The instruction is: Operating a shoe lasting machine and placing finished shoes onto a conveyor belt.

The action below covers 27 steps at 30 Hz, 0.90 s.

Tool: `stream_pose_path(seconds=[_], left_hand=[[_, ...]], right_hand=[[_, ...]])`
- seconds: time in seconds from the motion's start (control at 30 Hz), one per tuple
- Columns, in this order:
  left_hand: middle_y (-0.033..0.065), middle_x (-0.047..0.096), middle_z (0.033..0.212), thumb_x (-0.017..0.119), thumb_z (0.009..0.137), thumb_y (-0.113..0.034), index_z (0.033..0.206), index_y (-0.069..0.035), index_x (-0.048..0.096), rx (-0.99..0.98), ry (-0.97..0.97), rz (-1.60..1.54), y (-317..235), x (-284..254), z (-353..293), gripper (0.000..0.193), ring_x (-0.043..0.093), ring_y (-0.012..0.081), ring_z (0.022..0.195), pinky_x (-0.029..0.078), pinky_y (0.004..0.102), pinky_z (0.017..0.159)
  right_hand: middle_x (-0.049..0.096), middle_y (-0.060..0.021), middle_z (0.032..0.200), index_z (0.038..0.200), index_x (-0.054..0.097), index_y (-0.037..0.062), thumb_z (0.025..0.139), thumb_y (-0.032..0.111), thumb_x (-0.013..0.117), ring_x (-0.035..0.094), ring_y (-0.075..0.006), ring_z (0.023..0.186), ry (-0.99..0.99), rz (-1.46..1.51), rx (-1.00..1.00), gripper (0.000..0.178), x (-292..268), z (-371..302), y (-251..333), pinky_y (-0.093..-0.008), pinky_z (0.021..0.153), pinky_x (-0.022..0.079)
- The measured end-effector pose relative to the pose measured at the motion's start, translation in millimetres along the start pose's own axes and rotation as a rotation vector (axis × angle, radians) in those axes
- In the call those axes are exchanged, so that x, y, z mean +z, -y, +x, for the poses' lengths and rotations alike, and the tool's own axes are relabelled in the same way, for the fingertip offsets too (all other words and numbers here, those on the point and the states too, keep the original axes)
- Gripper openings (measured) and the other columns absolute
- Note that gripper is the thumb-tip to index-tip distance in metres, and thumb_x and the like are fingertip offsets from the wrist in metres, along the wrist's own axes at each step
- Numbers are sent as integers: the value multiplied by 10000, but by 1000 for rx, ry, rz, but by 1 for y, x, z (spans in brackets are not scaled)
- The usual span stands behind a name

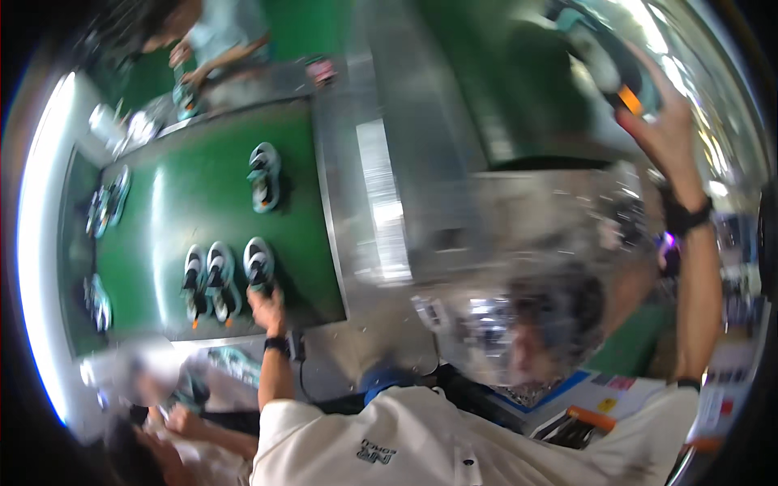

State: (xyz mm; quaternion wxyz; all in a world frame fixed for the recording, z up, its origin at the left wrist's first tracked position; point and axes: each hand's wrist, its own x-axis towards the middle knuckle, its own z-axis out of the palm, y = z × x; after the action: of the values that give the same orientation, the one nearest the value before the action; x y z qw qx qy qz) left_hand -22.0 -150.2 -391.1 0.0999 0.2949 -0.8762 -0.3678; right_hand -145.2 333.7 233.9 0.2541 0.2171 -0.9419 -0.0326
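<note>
On the green belt [203, 174], a grey, white and teal sneaker [258, 257] lies toe away from me. My left hand [267, 309] is closed around its near end. Two similar sneakers [206, 279] lie side by side just to its left, with orange tabs at their near ends. Up at the far right, my raised right hand [666, 130] grips a dark and teal sneaker [604, 61] with an orange tab. That sneaker is blurred, and part of it runs into the dark rim of the picture.
Farther along the belt lies a lone sneaker [263, 178]. A shiny metal housing [535, 308] stands between my arms. Across the belt a person [231, 49] handles another shoe; a second person [182, 437] works at the lower left. Papers [604, 397] lie at the lower right.
</note>
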Motion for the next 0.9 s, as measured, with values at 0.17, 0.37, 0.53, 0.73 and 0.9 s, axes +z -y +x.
stream_pose_path(seconds=[0.17, 0.37, 0.53, 0.73, 0.9], left_hand=[[299, 398, 1429, 699, 844, -441, 1414, 109, 319, 260, 70, 195, 50, -2, 17, 879, 369, 412, 1334, 284, 427, 1126], [118, 606, 1197, 667, 868, -65, 1202, 38, 579, 18, 942, -917, -117, -42, -96, 360, 574, 182, 1066, 482, 302, 846], [200, 506, 1377, 659, 920, -145, 1410, 26, 403, 279, 2108, -882, -334, -141, -244, 579, 512, 321, 1257, 431, 454, 1057], [133, 320, 1539, 488, 969, -522, 1486, -83, 298, 222, 2284, -1406, -470, -159, -395, 705, 339, 322, 1394, 290, 473, 1154], [74, 540, 1354, 476, 1004, -444, 1374, -84, 463, -108, 2399, -1340, -448, -195, -510, 517, 500, 227, 1252, 366, 408, 1091]], right_hand=[[712, -39, 897, 1162, 667, 16, 766, 228, 754, 603, -90, 752, -199, 343, 371, 457, -33, -14, -13, -261, 687, 488], [698, -52, 859, 1132, 667, -52, 771, 254, 705, 594, -88, 771, -403, 437, 665, 475, -97, -123, 1, -236, 704, 466], [696, -45, 930, 1114, 669, -64, 794, 127, 682, 596, -90, 803, -669, 700, 800, 373, -131, -208, 48, -254, 730, 479], [664, -46, 819, 1038, 679, -45, 765, 146, 680, 576, -77, 768, -872, 399, 1058, 333, -150, -347, 134, -266, 654, 474], [603, -108, 1206, 1282, 481, -37, 738, -25, 691, 600, -176, 1115, -1064, 512, 1133, 584, -149, -459, 245, -325, 947, 503]])
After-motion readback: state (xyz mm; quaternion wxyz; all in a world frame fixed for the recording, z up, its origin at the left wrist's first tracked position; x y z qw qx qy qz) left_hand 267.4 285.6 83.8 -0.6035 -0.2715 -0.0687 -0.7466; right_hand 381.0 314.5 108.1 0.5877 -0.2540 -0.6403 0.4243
